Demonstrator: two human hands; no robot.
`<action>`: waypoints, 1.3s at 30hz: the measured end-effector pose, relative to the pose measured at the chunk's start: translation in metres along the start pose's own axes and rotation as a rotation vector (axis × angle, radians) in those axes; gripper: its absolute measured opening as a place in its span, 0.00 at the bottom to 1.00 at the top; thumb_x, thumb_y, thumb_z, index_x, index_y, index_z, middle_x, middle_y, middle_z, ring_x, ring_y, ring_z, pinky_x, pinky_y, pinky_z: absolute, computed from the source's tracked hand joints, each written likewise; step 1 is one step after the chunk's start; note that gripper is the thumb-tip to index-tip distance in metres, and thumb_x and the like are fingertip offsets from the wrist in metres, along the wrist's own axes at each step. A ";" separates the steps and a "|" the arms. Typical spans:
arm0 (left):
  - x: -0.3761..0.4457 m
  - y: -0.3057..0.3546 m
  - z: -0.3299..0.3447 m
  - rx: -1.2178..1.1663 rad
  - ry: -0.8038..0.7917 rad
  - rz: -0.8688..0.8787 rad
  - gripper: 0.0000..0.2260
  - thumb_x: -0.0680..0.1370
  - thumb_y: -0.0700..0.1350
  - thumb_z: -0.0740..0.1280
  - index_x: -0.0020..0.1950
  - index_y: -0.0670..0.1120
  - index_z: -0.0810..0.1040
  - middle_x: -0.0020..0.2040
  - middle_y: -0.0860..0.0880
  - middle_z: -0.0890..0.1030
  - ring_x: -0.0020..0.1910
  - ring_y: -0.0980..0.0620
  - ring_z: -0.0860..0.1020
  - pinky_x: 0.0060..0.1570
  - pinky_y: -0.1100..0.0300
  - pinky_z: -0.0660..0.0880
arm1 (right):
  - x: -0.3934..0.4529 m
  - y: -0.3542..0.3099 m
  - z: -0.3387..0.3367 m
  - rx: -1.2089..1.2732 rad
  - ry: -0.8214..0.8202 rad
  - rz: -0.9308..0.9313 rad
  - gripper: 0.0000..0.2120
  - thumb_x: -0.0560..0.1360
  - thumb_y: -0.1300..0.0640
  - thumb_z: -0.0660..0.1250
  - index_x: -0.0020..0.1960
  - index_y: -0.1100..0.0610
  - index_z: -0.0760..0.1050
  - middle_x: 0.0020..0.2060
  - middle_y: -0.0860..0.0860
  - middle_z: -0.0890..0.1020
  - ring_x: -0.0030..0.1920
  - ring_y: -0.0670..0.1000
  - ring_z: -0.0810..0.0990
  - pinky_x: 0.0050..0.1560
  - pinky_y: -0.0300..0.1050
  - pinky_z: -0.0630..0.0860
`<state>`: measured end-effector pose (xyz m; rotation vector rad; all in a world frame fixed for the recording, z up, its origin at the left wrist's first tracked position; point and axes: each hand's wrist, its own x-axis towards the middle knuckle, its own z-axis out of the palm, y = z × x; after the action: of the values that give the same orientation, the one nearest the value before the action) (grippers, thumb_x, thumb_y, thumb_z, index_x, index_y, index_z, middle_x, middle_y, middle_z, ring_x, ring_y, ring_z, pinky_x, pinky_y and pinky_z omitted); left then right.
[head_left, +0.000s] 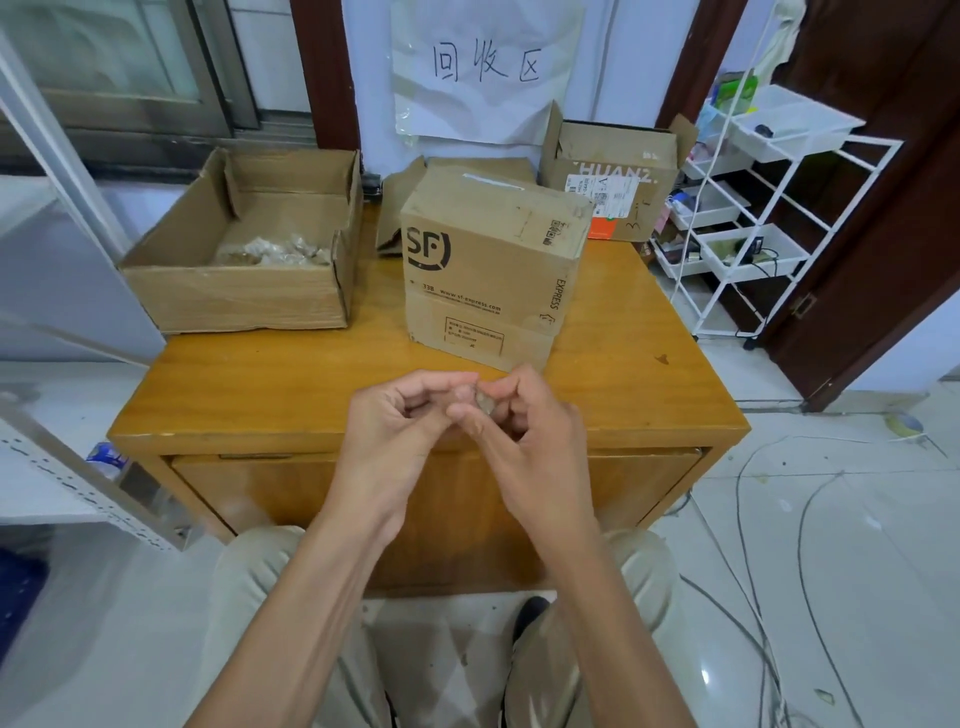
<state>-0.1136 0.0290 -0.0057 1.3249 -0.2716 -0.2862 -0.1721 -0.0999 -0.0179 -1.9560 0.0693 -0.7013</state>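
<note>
My left hand (400, 415) and my right hand (524, 421) meet above the front edge of the wooden table (291, 384). Between their fingertips sits a small crumpled wad of clear tape (484, 401), pinched by the fingers of both hands. Most of the wad is hidden by the fingers. Just behind the hands stands a closed SF Express cardboard box (488, 270) with dented corners.
An open cardboard box (244, 296) with crumpled clear tape inside sits at the table's left. Another open box (613, 182) stands at the back right. A flattened cardboard piece (395, 208) leans behind the SF box. A white wire rack (748, 208) stands right; cables lie across the floor (779, 519).
</note>
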 end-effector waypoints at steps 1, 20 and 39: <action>0.002 0.006 -0.006 -0.014 -0.035 -0.016 0.10 0.78 0.41 0.71 0.58 0.41 0.85 0.51 0.41 0.87 0.54 0.45 0.86 0.52 0.58 0.83 | 0.011 0.000 -0.002 -0.029 -0.032 -0.055 0.12 0.78 0.49 0.75 0.48 0.56 0.75 0.32 0.49 0.79 0.31 0.49 0.76 0.33 0.48 0.74; 0.119 0.099 -0.190 1.163 0.278 0.431 0.23 0.85 0.57 0.60 0.78 0.50 0.71 0.74 0.52 0.75 0.74 0.52 0.71 0.72 0.54 0.67 | 0.218 -0.058 0.136 -0.187 -0.302 -0.276 0.07 0.83 0.48 0.67 0.59 0.46 0.80 0.36 0.46 0.84 0.32 0.45 0.81 0.42 0.51 0.82; 0.180 0.036 -0.271 1.232 0.323 0.331 0.15 0.80 0.61 0.58 0.39 0.55 0.75 0.52 0.57 0.83 0.73 0.56 0.67 0.68 0.54 0.71 | 0.351 0.009 0.312 -0.943 -1.021 -0.241 0.05 0.79 0.55 0.71 0.46 0.54 0.78 0.43 0.52 0.83 0.44 0.54 0.81 0.40 0.47 0.76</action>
<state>0.1520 0.2185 -0.0252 2.4564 -0.4065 0.4717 0.2771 0.0269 0.0304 -3.0388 -0.5593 0.3589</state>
